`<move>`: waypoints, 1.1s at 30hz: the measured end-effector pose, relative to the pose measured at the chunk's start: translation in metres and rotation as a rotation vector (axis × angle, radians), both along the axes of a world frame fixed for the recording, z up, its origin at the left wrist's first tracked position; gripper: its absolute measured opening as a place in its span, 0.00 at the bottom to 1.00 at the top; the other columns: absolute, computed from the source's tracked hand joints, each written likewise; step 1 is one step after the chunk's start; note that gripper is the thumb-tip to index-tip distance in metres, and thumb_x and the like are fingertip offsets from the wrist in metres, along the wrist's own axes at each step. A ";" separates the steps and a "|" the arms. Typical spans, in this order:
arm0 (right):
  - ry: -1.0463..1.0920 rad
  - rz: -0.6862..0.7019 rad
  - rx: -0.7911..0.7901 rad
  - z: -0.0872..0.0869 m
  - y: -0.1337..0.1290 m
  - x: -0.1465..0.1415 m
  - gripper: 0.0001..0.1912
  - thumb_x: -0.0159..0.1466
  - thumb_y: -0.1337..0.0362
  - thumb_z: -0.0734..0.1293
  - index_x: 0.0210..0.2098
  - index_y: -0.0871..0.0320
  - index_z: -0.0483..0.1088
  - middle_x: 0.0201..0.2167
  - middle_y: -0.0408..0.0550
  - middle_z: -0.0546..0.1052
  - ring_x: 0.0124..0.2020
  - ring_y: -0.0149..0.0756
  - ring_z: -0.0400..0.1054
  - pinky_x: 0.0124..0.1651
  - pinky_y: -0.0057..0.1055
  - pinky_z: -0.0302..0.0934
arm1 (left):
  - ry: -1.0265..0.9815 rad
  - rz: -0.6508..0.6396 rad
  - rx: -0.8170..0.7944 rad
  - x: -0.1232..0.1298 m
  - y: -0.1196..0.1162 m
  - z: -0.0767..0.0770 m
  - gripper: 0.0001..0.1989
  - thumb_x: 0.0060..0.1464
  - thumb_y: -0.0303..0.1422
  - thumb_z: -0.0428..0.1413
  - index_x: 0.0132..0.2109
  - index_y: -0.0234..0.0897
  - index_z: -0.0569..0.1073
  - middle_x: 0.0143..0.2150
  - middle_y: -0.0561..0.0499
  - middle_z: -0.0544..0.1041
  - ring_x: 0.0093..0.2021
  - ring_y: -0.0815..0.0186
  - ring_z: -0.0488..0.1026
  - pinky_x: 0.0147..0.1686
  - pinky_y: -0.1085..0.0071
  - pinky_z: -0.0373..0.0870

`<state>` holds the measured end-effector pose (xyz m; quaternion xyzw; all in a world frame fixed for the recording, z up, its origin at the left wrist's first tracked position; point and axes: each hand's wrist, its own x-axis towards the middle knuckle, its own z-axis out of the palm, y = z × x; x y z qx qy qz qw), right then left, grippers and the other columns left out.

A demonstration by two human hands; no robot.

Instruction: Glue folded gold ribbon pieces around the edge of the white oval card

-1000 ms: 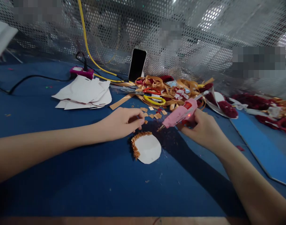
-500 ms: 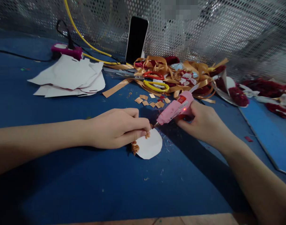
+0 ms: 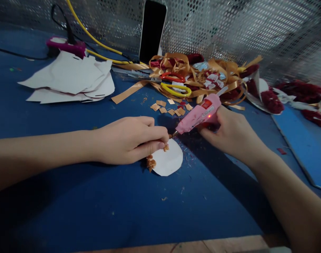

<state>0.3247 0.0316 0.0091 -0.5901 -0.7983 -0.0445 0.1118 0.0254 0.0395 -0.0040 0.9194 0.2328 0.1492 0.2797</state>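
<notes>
My right hand (image 3: 229,131) is wrapped round a pink glue gun (image 3: 198,114) with a lit red light. Its metal nozzle points down-left and sits close by the fingertips of my left hand (image 3: 135,140). Those fingers are pinched on a small piece of folded tan ribbon (image 3: 166,148) at the upper edge of a white paper disc (image 3: 169,160). More gathered ribbon pieces (image 3: 151,163) lie on the disc's left edge, partly covered by my left hand. Whether the nozzle touches the ribbon I cannot tell. The disc lies flat on the blue table.
Several cut ribbon squares (image 3: 171,111) lie beyond my hands. Behind them are scissors (image 3: 175,89) and a heap of tan ribbon (image 3: 177,63). White paper pieces (image 3: 71,75) are stacked at left, near a purple power strip (image 3: 67,45). A phone (image 3: 152,31) stands at the back.
The camera view has shifted slightly, so the background sits higher. Both hands, the glue gun and the disc keep nearly the same arrangement.
</notes>
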 end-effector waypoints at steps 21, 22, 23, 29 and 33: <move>-0.033 -0.001 -0.019 0.001 0.001 -0.002 0.09 0.58 0.55 0.60 0.33 0.54 0.59 0.29 0.50 0.72 0.29 0.43 0.67 0.34 0.38 0.56 | -0.003 -0.032 0.070 0.000 0.000 0.000 0.08 0.68 0.31 0.49 0.45 0.41 0.73 0.33 0.53 0.70 0.35 0.66 0.70 0.35 0.73 0.61; -0.037 0.003 -0.014 0.001 0.001 -0.002 0.09 0.58 0.56 0.60 0.33 0.54 0.59 0.29 0.50 0.71 0.29 0.43 0.66 0.34 0.38 0.56 | -0.003 -0.032 0.069 0.000 0.000 0.000 0.08 0.68 0.31 0.49 0.45 0.41 0.73 0.33 0.53 0.70 0.35 0.66 0.70 0.35 0.73 0.61; -0.040 0.007 -0.013 0.001 0.000 -0.002 0.08 0.59 0.57 0.60 0.33 0.54 0.59 0.29 0.50 0.71 0.29 0.42 0.66 0.34 0.38 0.56 | -0.003 -0.033 0.068 0.000 0.000 0.001 0.08 0.68 0.31 0.49 0.45 0.41 0.73 0.33 0.53 0.70 0.35 0.66 0.70 0.35 0.73 0.61; -0.034 0.018 -0.027 0.004 -0.002 -0.003 0.06 0.59 0.60 0.60 0.32 0.53 0.57 0.27 0.46 0.68 0.27 0.38 0.62 0.32 0.36 0.54 | 0.003 -0.036 0.068 0.000 0.001 0.000 0.08 0.69 0.33 0.49 0.46 0.41 0.73 0.33 0.53 0.71 0.35 0.66 0.71 0.35 0.72 0.61; -0.041 0.003 -0.034 0.006 -0.003 -0.005 0.08 0.60 0.61 0.61 0.31 0.52 0.54 0.26 0.46 0.67 0.26 0.37 0.61 0.32 0.36 0.52 | 0.002 -0.034 0.072 0.000 0.001 0.000 0.08 0.69 0.33 0.49 0.46 0.41 0.73 0.33 0.53 0.71 0.35 0.66 0.71 0.35 0.72 0.61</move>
